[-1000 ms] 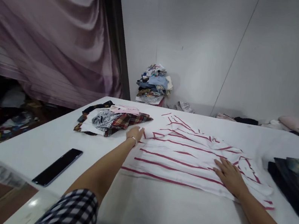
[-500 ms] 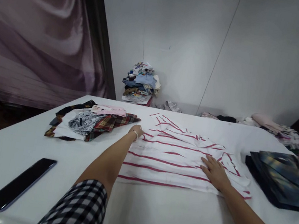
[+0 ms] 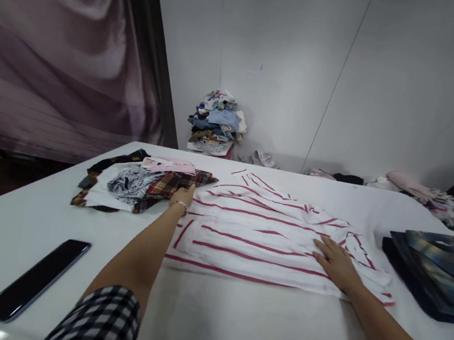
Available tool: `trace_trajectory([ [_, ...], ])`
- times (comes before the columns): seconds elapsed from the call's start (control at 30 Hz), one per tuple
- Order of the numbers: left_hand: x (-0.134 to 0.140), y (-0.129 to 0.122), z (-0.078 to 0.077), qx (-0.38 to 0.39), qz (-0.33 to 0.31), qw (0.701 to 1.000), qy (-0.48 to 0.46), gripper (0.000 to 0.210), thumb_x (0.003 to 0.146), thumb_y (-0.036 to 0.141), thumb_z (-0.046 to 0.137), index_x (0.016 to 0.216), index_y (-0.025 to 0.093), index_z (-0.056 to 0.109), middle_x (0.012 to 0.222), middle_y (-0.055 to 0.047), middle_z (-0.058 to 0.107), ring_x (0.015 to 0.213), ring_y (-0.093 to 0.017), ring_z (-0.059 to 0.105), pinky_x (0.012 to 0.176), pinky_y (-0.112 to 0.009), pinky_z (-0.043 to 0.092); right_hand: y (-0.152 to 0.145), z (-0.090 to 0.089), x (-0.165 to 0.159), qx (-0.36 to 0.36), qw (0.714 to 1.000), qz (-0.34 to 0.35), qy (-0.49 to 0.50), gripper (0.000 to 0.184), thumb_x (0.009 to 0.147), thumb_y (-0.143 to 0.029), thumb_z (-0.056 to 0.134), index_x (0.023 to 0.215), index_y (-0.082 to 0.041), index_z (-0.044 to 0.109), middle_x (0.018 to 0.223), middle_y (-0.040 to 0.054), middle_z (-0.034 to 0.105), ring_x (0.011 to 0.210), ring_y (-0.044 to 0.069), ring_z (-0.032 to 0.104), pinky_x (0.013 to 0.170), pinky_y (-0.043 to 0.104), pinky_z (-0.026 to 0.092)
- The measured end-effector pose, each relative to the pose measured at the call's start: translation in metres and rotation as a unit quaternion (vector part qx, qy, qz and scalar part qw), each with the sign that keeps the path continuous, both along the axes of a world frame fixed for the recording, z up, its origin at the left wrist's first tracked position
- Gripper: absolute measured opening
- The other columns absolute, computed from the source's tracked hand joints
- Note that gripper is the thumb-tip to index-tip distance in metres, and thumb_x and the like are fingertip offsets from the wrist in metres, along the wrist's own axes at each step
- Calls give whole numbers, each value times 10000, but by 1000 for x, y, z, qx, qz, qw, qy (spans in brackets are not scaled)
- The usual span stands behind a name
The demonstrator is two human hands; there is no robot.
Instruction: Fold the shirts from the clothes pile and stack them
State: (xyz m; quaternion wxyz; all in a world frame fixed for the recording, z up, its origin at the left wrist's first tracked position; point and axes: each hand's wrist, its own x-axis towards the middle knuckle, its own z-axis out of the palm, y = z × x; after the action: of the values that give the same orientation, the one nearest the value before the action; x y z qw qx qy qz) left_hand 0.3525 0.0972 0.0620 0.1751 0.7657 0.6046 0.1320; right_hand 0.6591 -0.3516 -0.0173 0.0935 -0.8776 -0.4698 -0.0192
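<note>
A white shirt with red stripes [image 3: 250, 238] lies spread across the white table, a little wrinkled at its far side. At the shirt's left edge my left hand [image 3: 182, 196] is closed on the fabric; its fingertips are partly hidden. The hand is right beside a heap of clothes with a red plaid piece [image 3: 167, 185]. My right hand [image 3: 335, 263] rests flat on the right part of the shirt, fingers spread.
A black phone [image 3: 34, 280] lies at the table's near left. Folded dark plaid garments [image 3: 440, 275] are on the right. A tall clothes stack [image 3: 217, 125] stands by the wall behind the table [image 3: 264, 333], with more clothes [image 3: 431, 198] at the back right.
My left hand has moved left toward the clothes heap, and the shirt's left side now stretches farther left and looks flatter. My right hand stays on the shirt.
</note>
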Motion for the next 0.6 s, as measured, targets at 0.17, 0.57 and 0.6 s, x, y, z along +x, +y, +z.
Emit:
trace_trajectory([
  [0.17, -37, -45, -8, 25, -57, 998, -19, 628, 859, 593, 412, 1225, 103, 554, 1227, -191, 606, 1144, -306, 564, 933, -391, 438, 0, 1, 0, -8, 1000, -5, 20, 579, 904, -574, 335, 1386, -278, 458, 1520, 57, 312, 1406, 265, 256, 1124, 524, 219],
  [0.57, -107, -152, -23, 181, -552, 814, 2, 219, 847, 324, 572, 1010, 211, 666, 1115, -91, 647, 1033, -228, 590, 906, -390, 476, -36, 47, -32, 217, 973, 40, 66, 390, 866, -446, 477, 1127, -220, 659, 1230, 94, 632, 1186, 267, 546, 993, 449, 446],
  [0.6, -109, -150, -24, 179, -548, 817, 10, 214, 858, 304, 547, 1007, 207, 667, 1096, -89, 654, 1024, -224, 593, 907, -384, 477, -48, 45, -44, 213, 973, 84, 36, 347, 862, -399, 495, 1101, -216, 669, 1198, 98, 647, 1157, 263, 563, 990, 452, 442],
])
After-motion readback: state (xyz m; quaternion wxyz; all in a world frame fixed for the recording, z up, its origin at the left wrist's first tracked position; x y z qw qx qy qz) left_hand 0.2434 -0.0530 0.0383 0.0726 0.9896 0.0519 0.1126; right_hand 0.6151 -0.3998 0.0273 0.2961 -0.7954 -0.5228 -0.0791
